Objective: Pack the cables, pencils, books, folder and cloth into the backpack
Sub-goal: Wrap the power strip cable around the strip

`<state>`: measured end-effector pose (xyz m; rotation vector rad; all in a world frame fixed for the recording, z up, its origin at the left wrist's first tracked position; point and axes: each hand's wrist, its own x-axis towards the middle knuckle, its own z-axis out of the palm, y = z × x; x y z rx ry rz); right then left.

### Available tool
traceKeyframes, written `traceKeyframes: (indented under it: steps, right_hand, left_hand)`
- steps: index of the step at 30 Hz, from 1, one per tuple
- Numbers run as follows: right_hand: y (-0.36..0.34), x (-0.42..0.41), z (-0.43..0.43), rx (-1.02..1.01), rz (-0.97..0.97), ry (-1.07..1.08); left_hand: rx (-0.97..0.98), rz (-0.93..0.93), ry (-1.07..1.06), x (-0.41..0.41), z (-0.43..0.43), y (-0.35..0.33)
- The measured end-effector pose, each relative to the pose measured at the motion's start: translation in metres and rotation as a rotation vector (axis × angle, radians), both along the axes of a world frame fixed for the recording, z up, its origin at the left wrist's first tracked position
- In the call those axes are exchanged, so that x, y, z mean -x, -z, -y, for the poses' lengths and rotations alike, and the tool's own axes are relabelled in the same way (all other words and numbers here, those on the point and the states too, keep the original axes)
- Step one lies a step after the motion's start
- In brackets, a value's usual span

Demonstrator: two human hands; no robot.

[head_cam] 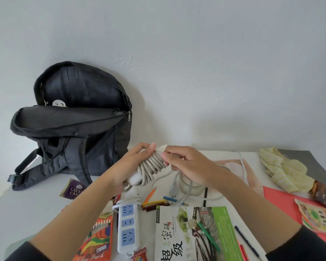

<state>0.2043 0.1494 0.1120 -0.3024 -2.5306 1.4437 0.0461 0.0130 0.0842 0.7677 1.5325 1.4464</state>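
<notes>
A black backpack [73, 117] leans against the wall at the left, its top compartment unzipped and gaping. Above the table's middle my left hand [132, 162] grips a coiled white cable with its charger block [149, 169]. My right hand [184, 162] pinches the top of the same coil. A loose white cable [188, 187] trails below onto the table. Coloured pencils [156, 201] lie scattered near a green book [192, 234]. A yellow cloth [282, 170] sits at the right on a dark folder [297, 157], and a red folder [282, 202] lies nearer me.
A white and blue power strip [127, 227] lies near the front, beside an orange pencil box [98, 240]. A purple snack packet [73, 189] rests by the backpack strap. Snack wrappers [316, 215] lie at the right. A pink magazine [235, 166] sits under the cables.
</notes>
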Motion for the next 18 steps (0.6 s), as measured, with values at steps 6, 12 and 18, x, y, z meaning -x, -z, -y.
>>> traceKeyframes:
  steps: [6,12,18]
  right_hand:
    - [0.018,-0.001,-0.006,0.207,-0.012,-0.045]
    - [0.036,-0.012,-0.023,0.265,-0.113,0.097]
    - [0.058,-0.016,-0.043,0.282,-0.241,0.427]
  left_hand:
    - [-0.027,0.062,-0.067,0.009,-0.005,0.001]
    - [0.051,0.174,0.028,0.017,0.011,0.019]
    - [0.078,-0.079,0.157,0.057,-0.006,0.055]
